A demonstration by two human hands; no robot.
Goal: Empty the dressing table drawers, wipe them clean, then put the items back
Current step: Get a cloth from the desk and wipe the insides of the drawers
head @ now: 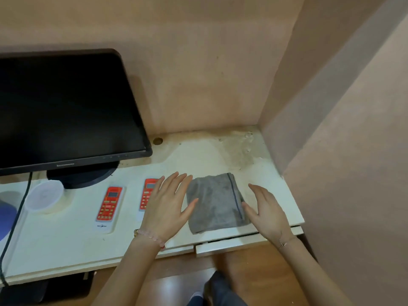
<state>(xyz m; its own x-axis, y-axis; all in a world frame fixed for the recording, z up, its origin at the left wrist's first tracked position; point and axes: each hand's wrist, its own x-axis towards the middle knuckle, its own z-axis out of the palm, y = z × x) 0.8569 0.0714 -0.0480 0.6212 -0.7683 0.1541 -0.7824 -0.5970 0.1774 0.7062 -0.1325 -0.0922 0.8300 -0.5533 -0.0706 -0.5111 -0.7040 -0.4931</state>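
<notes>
One folded grey cloth is lying on the right part of the white surface, near its front edge. It is nearly square. A dark stripe along its right side is running from the front edge towards the wall, tilted a little to the left at the far end.

Two hands are flanking it. The left grip is spreading its fingers straight, palm down, with the thumb tip overlapping the cloth's left edge. The right grip is likewise spreading flat, its thumb reaching the striped edge. Whether either is pressing on the cloth cannot be told.

Two red-and-white remote controls are lying side by side left of the cloth, long axes pointing towards the wall. The second remote is partly hiding under the left grip.

One round translucent plastic container is sitting by the base of one black monitor; its contents cannot be made out.

Two drawer fronts are showing below the front edge. The right drawer is standing slightly ajar, its inside hidden.
</notes>
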